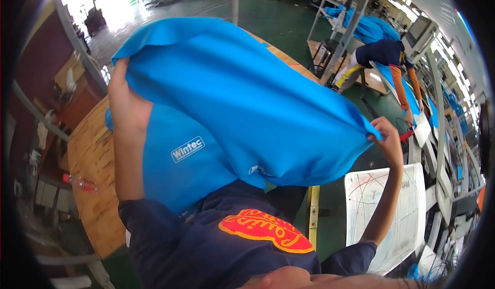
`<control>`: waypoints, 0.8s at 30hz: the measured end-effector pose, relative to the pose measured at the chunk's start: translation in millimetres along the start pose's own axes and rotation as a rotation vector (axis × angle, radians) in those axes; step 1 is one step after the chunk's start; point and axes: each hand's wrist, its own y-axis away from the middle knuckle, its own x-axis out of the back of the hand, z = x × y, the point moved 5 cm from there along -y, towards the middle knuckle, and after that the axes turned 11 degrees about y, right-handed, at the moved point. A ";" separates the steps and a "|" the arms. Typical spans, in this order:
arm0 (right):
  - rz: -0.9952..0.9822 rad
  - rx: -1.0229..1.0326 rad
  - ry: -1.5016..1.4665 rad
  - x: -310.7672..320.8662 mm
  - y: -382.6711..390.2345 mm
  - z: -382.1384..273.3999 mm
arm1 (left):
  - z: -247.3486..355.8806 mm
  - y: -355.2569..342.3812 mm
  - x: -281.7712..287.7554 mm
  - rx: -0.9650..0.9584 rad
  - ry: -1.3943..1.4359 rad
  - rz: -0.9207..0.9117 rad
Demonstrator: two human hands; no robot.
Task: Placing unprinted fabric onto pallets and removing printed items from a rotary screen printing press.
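Note:
A large bright blue fabric piece [232, 98] hangs raised in front of me, stretched between my two hands. Its far-left edge folds over my left hand [131, 103], which grips it there; the fingertips are hidden behind the cloth. At the right, my right hand [386, 137] pinches a gathered corner between thumb and fingers. Beneath the raised cloth, a second blue fabric area [170, 180] with a small white printed label drapes toward my lap; whether it belongs to the same piece I cannot tell.
A plywood table [90, 155] curves along my left, with a clear red-capped bottle [82, 184] lying on it. To the right is a white sheet with drawn lines [384, 206]. Farther right, a person in orange sleeves [384, 57] bends over blue pieces. A metal post [350, 28] stands behind.

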 end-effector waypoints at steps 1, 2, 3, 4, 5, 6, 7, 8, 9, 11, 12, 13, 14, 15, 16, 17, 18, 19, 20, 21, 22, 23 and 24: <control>0.025 -0.026 -0.075 5.5 -11.8 0.7 | 14.5 -1.1 5.2 -0.060 -0.022 -0.002; 0.018 -0.005 -0.126 14.6 -21.2 18.2 | 24.8 -3.3 8.1 -0.111 -0.037 -0.011; 0.006 0.032 -0.224 17.3 -32.2 17.2 | 39.1 -1.9 11.4 -0.131 -0.042 0.000; 0.005 0.027 -0.201 21.8 -42.3 17.2 | 52.1 -0.6 16.4 -0.149 -0.024 0.055; 0.001 0.022 -0.181 21.5 -53.7 15.2 | 63.9 0.8 25.0 -0.168 -0.010 0.111; 0.058 0.032 -0.212 18.1 -61.7 -0.6 | 72.3 1.8 32.7 -0.186 -0.017 0.083; 0.047 0.042 -0.217 17.2 -70.9 -12.4 | 80.7 3.0 37.9 -0.197 -0.021 0.093; 0.165 0.107 -0.200 24.8 -79.2 -25.5 | 88.6 4.8 34.6 -0.218 -0.018 -0.021; 0.282 0.167 -0.185 32.0 -85.8 -37.7 | 95.0 8.1 29.5 -0.233 -0.019 -0.134; 0.639 0.355 0.013 54.3 -92.3 -70.4 | 115.6 14.3 19.5 -0.334 -0.152 -0.090; 0.722 0.359 0.013 56.5 -98.5 -93.5 | 144.9 29.7 6.8 -0.465 -0.310 -0.042; 0.803 0.349 0.032 58.8 -103.7 -110.5 | 160.7 35.6 3.2 -0.571 -0.312 0.015; 0.891 0.318 0.201 82.8 -100.4 -121.6 | 174.4 34.9 -3.1 -0.665 -0.337 0.004; 0.963 0.289 0.339 93.6 -104.5 -134.9 | 194.9 37.6 -4.2 -0.774 -0.390 0.004; 1.008 0.346 0.340 98.7 -108.4 -151.4 | 219.7 37.8 3.6 -0.850 -0.547 0.063; 1.049 0.401 0.352 99.2 -112.0 -173.1 | 240.8 34.8 16.7 -0.915 -0.698 0.125; 1.057 0.476 0.421 105.1 -120.6 -184.3 | 259.8 40.7 13.6 -0.995 -0.789 0.145; 1.063 0.550 0.491 108.5 -129.1 -193.7 | 275.2 42.2 13.4 -1.053 -0.725 0.138; 1.088 0.621 0.532 105.8 -136.7 -207.5 | 278.7 42.1 12.7 -1.055 -0.729 0.143; 1.088 0.623 0.525 102.4 -142.9 -218.7 | 281.4 42.3 13.3 -1.022 -0.669 0.195; 1.096 0.639 0.491 97.6 -147.0 -230.7 | 282.6 42.6 14.4 -0.987 -0.608 0.246; 1.100 0.655 0.448 87.8 -155.4 -239.2 | 283.8 42.9 16.7 -0.955 -0.555 0.300; 1.148 0.798 0.492 82.1 -153.0 -253.6 | 286.1 46.5 17.9 -0.924 -0.483 0.347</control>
